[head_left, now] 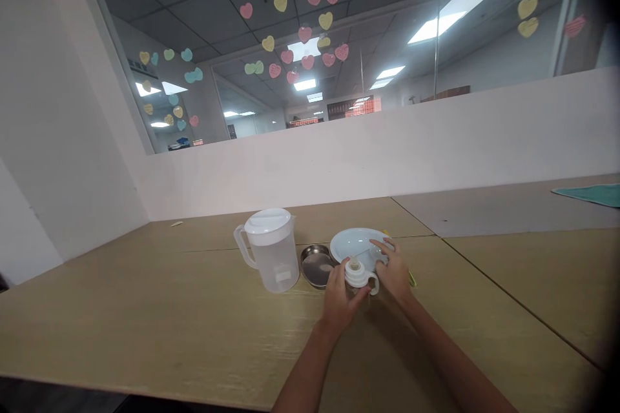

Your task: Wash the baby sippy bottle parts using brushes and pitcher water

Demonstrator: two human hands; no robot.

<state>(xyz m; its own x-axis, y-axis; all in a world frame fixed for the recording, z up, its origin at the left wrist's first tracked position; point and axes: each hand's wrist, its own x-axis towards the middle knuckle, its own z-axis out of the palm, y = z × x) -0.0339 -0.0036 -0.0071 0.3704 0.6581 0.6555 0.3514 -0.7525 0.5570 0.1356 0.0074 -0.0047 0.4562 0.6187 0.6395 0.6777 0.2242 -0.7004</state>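
Note:
My left hand is closed around a white bottle top with a loop handle on its right side and a small pale spout in the middle. What lies below the top is mostly hidden by my fingers. Just to the right, my right hand pinches a small clear cap, its index finger stretched over it. Behind both hands lies a pale blue plate, partly covered by them. A shallow round metal tin sits left of the plate, close to my left hand.
A translucent pitcher with a white lid stands left of the tin. A green-yellow tip shows beside my right wrist. A teal cloth lies at the far right. Behind the table rises a low white wall under a window.

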